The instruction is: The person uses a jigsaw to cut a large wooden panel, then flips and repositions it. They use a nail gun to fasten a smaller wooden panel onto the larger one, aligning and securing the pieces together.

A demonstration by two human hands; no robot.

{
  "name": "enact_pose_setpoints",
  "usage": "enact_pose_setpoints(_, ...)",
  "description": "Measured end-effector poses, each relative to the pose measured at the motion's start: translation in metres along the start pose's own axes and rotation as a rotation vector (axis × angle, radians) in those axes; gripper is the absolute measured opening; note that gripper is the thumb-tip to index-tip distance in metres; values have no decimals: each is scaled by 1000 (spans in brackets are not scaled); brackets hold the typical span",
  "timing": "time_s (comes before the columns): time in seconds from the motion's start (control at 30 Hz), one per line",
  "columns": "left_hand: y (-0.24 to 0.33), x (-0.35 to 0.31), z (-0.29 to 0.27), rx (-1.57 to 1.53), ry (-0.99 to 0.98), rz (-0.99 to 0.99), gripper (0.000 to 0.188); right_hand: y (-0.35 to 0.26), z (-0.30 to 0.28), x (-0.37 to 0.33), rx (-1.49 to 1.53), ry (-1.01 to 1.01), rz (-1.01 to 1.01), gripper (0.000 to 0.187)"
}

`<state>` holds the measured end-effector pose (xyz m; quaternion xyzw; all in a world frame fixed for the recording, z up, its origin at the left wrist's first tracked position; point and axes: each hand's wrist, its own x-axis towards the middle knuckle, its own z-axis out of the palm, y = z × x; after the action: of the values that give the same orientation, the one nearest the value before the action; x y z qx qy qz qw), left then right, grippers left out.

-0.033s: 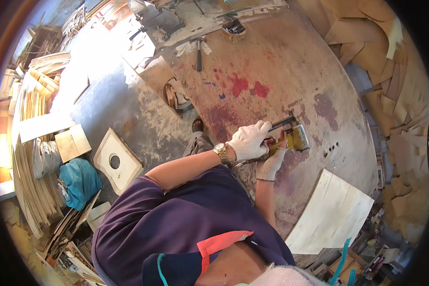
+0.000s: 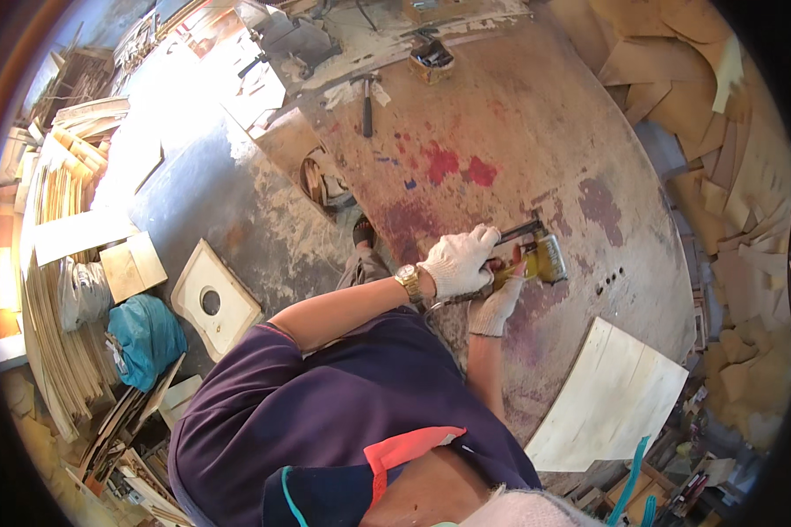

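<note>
Both hands, in white fingertip-less knit gloves, hold a yellow-and-black nail gun over the stained worktop, its silver end to the right. My left hand, with a watch at the wrist, is closed at the rear of the tool's long black magazine. Nearer me, my right hand is closed around the tool's yellow body, its bare fingertips showing on top. What looks like a hose runs off below the left wrist. The trigger is hidden by the gloves.
The worktop bears a hammer, a small box of tools and several black dots. A pale plywood sheet lies at the near right. Leftward stand a panel with a round hole, a blue bag and stacked wood strips.
My right hand's fingers have shifted slightly on the nail gun, and the tool has turned a little. The left hand keeps nearly the same place.
</note>
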<state>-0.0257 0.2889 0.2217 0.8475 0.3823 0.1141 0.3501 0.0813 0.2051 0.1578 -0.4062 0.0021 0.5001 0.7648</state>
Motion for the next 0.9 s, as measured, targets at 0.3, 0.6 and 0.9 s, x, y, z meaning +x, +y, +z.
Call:
enact_pose_setpoints(0.3,-123,62,-68,64,-116,73,48,96,98,65,-24,191,-69,55)
enact_pose_setpoints(0.6,-199,110,-149,55,-113,-37,46,171,116,160,-222,205,-77,38)
enact_pose_setpoints(0.9,-254,161,-170,115,-95,42,57,181,182,199,-370,278,-215,45)
